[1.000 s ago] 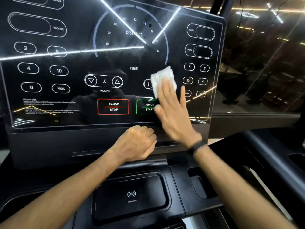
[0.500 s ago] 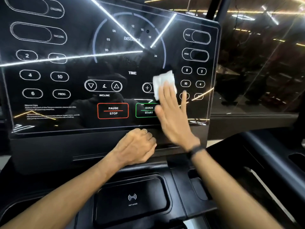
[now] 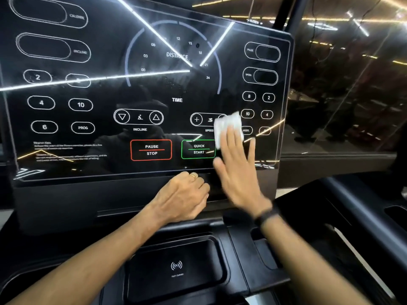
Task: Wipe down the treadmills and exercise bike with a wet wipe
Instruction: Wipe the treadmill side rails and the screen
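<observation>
head | right hand [image 3: 239, 170] flat, fingers straight and together, presses white wipe [image 3: 226, 126] on treadmill screen [image 3: 99, 119] beside the QUICK START button [image 3: 198, 149] (hand blurred) | left hand [image 3: 184, 198] curled in a loose fist, holding nothing, rests on the ledge [image 3: 88, 194] below the screen

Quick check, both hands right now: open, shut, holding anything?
Left hand: fingers curled, holding nothing visible, resting on the console's lower edge.
Right hand: open, flat fingers pressing the wet wipe against the screen.
</observation>
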